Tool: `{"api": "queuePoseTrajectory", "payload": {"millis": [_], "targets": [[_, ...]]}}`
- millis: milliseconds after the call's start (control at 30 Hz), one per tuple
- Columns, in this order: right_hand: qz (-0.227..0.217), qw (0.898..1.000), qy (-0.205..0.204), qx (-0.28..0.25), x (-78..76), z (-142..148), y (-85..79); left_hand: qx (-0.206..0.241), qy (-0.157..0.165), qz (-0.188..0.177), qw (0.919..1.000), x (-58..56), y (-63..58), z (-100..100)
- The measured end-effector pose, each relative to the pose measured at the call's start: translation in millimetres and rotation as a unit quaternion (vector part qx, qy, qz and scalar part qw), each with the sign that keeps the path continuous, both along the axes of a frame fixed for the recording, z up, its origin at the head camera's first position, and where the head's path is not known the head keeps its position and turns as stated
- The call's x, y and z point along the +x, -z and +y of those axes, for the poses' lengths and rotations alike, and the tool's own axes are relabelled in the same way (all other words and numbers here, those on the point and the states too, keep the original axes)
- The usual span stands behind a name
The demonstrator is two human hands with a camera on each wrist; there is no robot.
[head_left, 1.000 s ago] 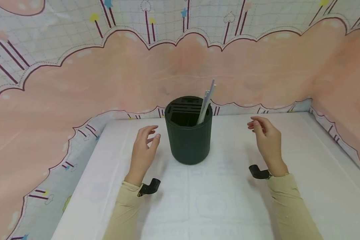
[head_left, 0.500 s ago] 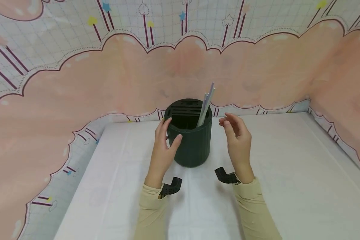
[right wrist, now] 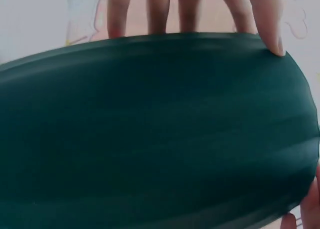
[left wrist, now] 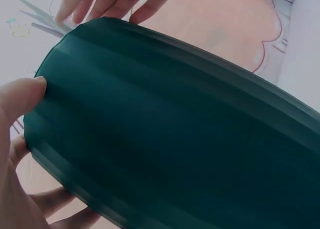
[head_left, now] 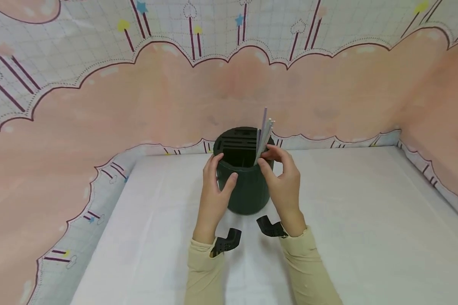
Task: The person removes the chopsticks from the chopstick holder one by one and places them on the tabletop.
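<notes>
A dark green utensil holder (head_left: pixel 244 190) stands upright on the white table, with slots at the back of its top and a wide opening in front. Several thin pale straws (head_left: pixel 264 133) lean out of the opening's right side. My left hand (head_left: pixel 214 195) grips the holder's left side, thumb (left wrist: pixel 25 96) on the front wall just below the rim and fingers around the side. At the right rim, my right hand (head_left: pixel 284 182) pinches the straws between thumb and index finger. Its other fingers (right wrist: pixel 158 14) show beyond the holder's side in the right wrist view.
The white-covered table (head_left: pixel 366 220) extends to both sides of the holder. Behind it rises a peach and white patterned cloth (head_left: pixel 156 101), which also borders the table left and right. Black wrist cameras (head_left: pixel 227 240) sit on both wrists.
Both hands have moved inward to the holder, the left one first. The right hand has come from the right onto the straws, which now stand more spread out.
</notes>
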State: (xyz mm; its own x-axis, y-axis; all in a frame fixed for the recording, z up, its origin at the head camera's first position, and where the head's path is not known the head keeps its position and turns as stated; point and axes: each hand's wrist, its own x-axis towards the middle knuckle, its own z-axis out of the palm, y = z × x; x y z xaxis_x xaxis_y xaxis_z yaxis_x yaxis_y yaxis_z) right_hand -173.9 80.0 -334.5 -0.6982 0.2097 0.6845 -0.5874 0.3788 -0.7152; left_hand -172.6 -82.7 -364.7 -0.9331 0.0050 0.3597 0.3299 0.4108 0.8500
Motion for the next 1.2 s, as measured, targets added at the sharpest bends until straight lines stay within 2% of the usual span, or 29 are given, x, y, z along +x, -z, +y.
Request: {"api": "queuePoseTrajectory", "payload": {"millis": [100,300,533,867,1033,1200], "targets": [[0.017,0.999,0.028,0.019,-8.0,-3.4,10.8,-0.014,-0.009,0.007,0.9998,0.4,1.5,0.2],[0.032,0.995,0.071,0.065,-8.8,-13.8,18.0,-0.045,-0.021,0.007,0.9987,5.8,7.1,-2.3],[0.031,0.996,0.05,0.071,-6.3,-9.0,13.0,-0.051,-0.025,0.022,0.9981,5.1,7.3,-3.5],[-0.005,0.997,0.029,0.065,-3.1,-2.0,10.3,-0.055,-0.024,0.025,0.9979,4.2,5.3,-2.4],[0.001,0.998,0.026,0.063,-2.2,-0.9,9.3,-0.052,-0.023,0.022,0.9981,5.2,4.6,-2.1],[0.035,0.996,0.047,0.066,-1.8,-3.0,8.5,-0.053,-0.025,0.023,0.998,5.8,4.5,-2.0]]}}
